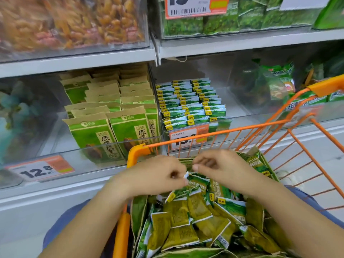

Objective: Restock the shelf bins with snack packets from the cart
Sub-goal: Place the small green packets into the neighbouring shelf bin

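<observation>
Green snack packets fill the orange cart right under me, all in a loose heap. Both my hands are over the far end of the cart, close together. My left hand has its fingers curled and pinches the white corner of one packet on top of the heap. My right hand has its fingers bent too, tips on the packets, but I cannot tell if it grips one. Behind the cart, the clear shelf bin holds tidy rows of packets.
</observation>
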